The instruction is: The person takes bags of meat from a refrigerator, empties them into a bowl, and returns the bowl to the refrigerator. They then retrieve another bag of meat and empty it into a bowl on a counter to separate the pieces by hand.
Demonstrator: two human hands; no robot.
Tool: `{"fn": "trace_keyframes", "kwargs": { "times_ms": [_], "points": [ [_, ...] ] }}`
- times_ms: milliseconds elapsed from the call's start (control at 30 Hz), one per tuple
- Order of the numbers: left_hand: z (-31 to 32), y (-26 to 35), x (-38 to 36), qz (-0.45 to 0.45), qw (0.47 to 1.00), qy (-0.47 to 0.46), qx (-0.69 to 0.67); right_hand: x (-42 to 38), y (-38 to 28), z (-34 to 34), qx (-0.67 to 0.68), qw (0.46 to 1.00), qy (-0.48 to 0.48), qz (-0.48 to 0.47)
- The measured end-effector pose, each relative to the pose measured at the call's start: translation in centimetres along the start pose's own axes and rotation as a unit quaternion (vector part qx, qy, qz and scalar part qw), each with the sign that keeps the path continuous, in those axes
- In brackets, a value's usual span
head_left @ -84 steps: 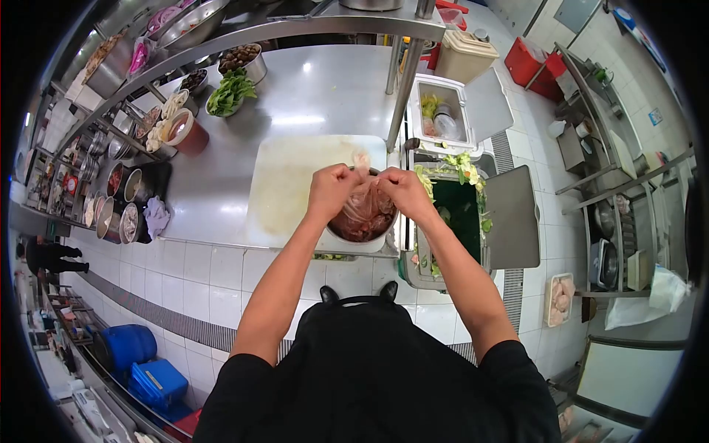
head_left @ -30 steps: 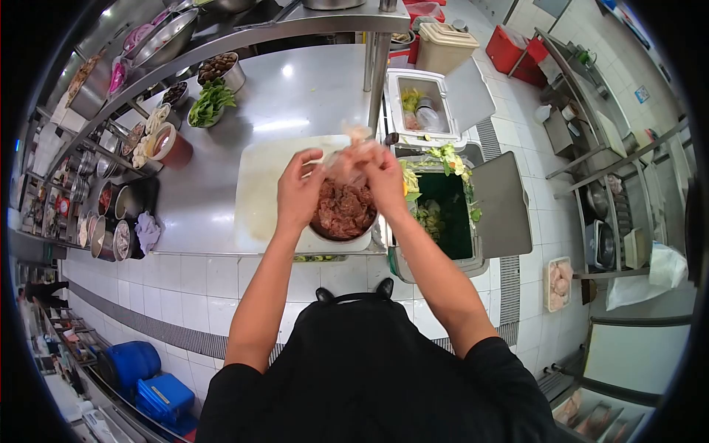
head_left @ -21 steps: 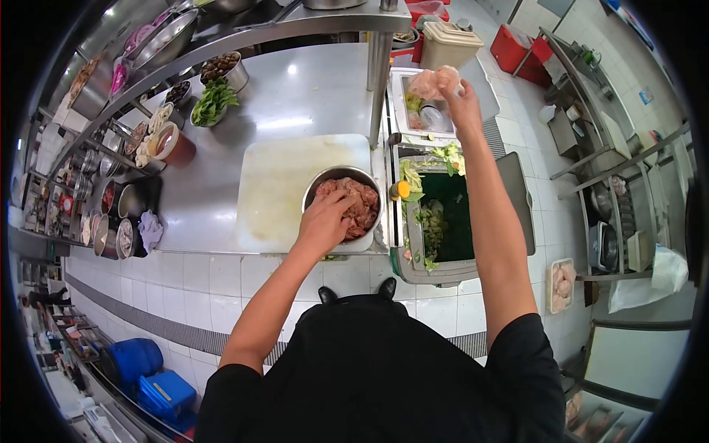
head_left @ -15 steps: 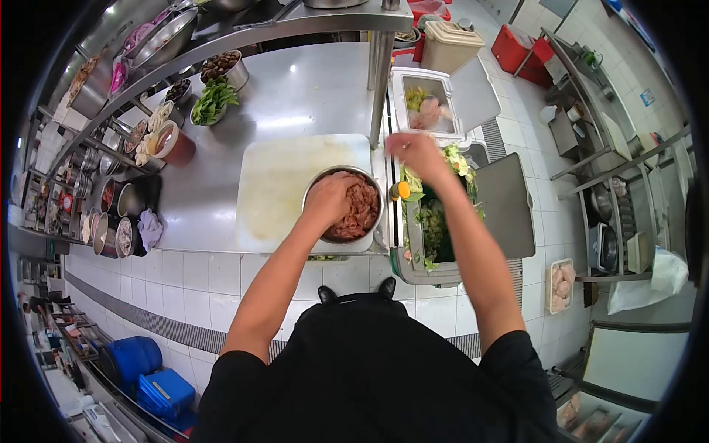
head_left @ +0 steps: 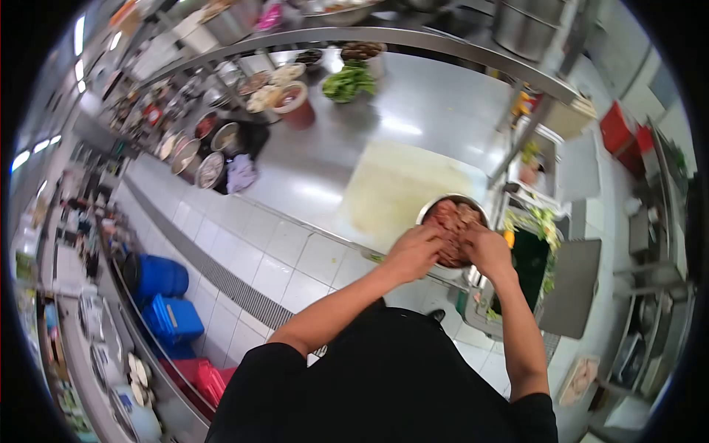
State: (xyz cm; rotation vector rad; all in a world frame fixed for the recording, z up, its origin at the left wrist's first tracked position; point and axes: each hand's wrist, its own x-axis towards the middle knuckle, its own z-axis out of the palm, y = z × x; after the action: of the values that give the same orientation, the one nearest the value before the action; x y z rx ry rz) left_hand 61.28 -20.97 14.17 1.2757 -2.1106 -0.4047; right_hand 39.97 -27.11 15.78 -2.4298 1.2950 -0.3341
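Observation:
A round metal bowl [head_left: 422,215] of sliced raw meat [head_left: 452,214] stands at the near right corner of a white cutting board [head_left: 391,181]. My left hand [head_left: 417,252] comes over the bowl's near left rim, its curled fingers in the meat. From the right, my right hand [head_left: 487,251] reaches in with bent fingers pressed to the meat. Both sets of fingertips are partly sunk in the slices and hidden. Just right of the bowl is an open bin [head_left: 524,284] with leafy scraps [head_left: 545,221] along its edge.
Green leaves [head_left: 348,83] and a red-brown tub [head_left: 297,111] stand toward the back of the steel counter [head_left: 295,173]. Overhead runs a metal shelf [head_left: 384,35]. A white container [head_left: 580,166] is beyond the bin, and a blue barrel [head_left: 159,275] stands at left.
My right hand has come from above the bin to the meat in the bowl. My left hand has shifted toward the bowl's near left side. The view has turned left.

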Motion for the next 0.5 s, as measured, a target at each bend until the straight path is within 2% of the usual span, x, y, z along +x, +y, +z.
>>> {"fn": "trace_keyframes", "kwargs": {
  "times_ms": [67,200,267,300,367,400,433,500],
  "points": [
    [0.6,-0.9,0.7,0.01,1.0,0.009,0.018,-0.2,-0.9,-0.1,-0.006,1.0,0.003,0.027],
    [0.6,-2.9,2.0,-0.017,0.999,0.01,0.028,-0.4,-1.9,-0.9,0.001,1.0,-0.003,0.013],
    [-0.4,-3.2,1.9,-0.017,0.999,0.01,0.045,-0.8,-2.0,-1.5,0.083,0.987,-0.009,0.136],
    [-0.6,-3.1,1.8,-0.017,0.998,0.007,0.058,-1.1,-1.7,-1.1,0.078,0.986,-0.009,0.149],
    [-0.9,-2.8,0.9,0.001,0.995,-0.016,0.101,-2.3,-0.2,0.1,0.044,0.997,0.039,0.041],
    [-0.8,-3.3,0.3,0.016,0.997,-0.022,0.077,-2.7,0.1,0.0,0.059,0.996,0.045,0.05],
    [-1.5,-3.1,0.0,0.005,0.996,-0.073,0.049,-3.2,0.0,-0.3,0.073,0.994,0.052,0.059],
    [-1.7,-4.1,-1.3,-0.029,0.997,-0.058,-0.031,-4.0,-0.4,-0.8,0.09,0.982,0.104,0.127]
  ]
}}
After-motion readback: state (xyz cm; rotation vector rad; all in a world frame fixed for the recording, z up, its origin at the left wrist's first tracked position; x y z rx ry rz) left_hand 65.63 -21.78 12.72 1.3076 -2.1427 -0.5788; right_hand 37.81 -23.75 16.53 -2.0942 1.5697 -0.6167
